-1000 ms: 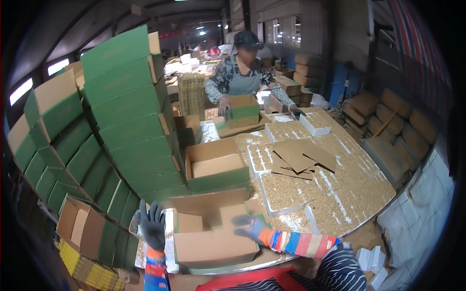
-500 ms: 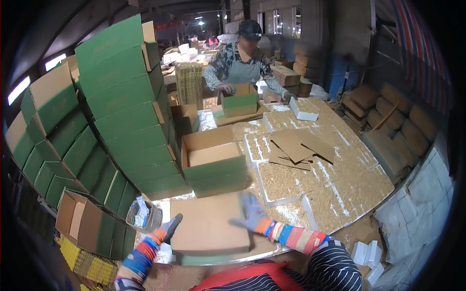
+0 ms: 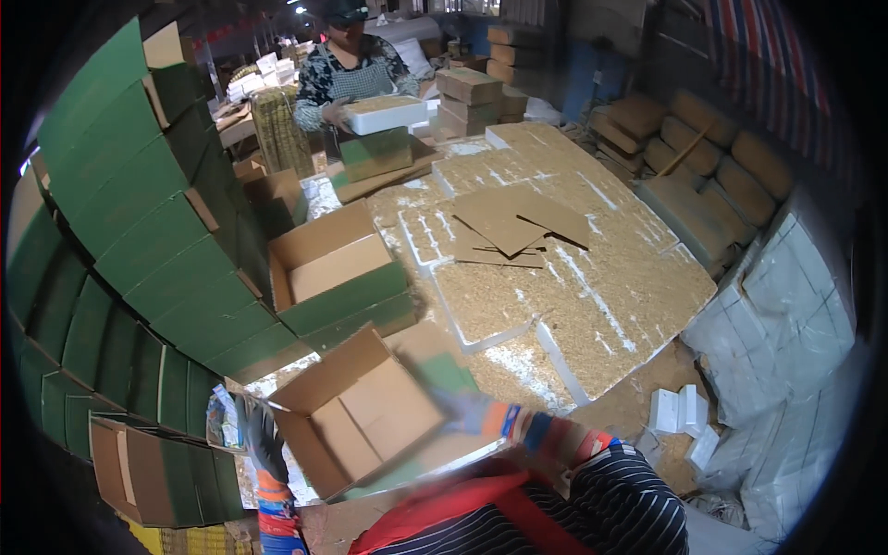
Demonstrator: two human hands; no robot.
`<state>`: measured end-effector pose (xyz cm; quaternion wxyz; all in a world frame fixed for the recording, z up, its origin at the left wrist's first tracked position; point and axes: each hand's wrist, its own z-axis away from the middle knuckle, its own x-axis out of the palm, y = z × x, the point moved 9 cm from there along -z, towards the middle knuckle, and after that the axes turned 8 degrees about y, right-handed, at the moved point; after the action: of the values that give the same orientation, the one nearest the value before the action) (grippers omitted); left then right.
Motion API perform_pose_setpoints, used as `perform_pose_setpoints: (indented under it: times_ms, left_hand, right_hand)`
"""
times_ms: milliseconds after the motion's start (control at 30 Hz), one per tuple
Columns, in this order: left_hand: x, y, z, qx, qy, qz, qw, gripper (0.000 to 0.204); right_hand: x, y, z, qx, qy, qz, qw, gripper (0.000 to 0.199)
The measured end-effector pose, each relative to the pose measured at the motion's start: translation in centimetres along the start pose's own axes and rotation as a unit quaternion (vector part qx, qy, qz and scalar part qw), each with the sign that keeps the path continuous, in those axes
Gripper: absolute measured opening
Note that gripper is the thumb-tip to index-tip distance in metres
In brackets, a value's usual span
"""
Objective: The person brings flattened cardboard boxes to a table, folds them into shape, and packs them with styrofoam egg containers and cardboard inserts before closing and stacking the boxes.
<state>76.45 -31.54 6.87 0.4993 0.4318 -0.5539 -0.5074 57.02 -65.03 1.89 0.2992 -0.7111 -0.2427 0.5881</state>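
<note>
An open brown cardboard box [image 3: 365,416] tilts at the near table edge, its bare inside facing up. My left hand [image 3: 265,442], in a dark glove with a colourful striped sleeve, is beside the box's left side, fingers stretched out. At the box's right corner is my right hand [image 3: 462,410], smeared by motion; its fingers are partly hidden, so their grip does not show. Under and behind the box lies brown and green cardboard [image 3: 430,347]. Farther off, a larger open green box [image 3: 347,301] stands on the table.
Stacked green boxes [image 3: 139,203] rise on the left. White-edged trays of tan granular material [image 3: 592,259] cover the right, with loose cardboard sheets [image 3: 523,222] on top. Across the table a person [image 3: 356,74] holds a white tray [image 3: 387,113] over a green box.
The box between my hands has gone from lying closed side up to tilted with its open side up. My view has shifted right. The person opposite now holds a white tray.
</note>
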Motion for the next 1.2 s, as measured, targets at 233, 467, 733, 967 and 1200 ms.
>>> perform_pose_setpoints:
  times_ms: [233,467,733,967,1200]
  left_hand:
    - [5.8,-0.4,-2.6,0.106,-0.052,-0.246,0.962,0.085]
    - [4.2,-2.3,-2.5,0.046,0.007,-0.131,0.99,0.085]
    - [5.5,-1.0,-1.7,-0.001,-0.051,0.005,0.999,0.083]
    - [11.1,-1.0,-0.9,0.047,-0.083,-0.032,0.995,0.077]
    - [17.2,-8.1,-1.6,-0.15,-0.054,0.291,0.943,0.057]
  right_hand:
    - [-6.4,17.9,0.5,0.601,0.265,0.098,0.747,0.072]
    - [-6.4,14.5,-2.3,0.58,0.594,-0.134,0.541,0.106]
    - [-10.5,15.3,1.2,0.267,0.509,-0.5,0.648,0.071]
    - [-21.4,-2.0,5.7,0.241,0.323,-0.637,0.657,0.046]
    - [-14.3,-7.0,-0.9,0.159,0.178,-0.47,0.85,0.042]
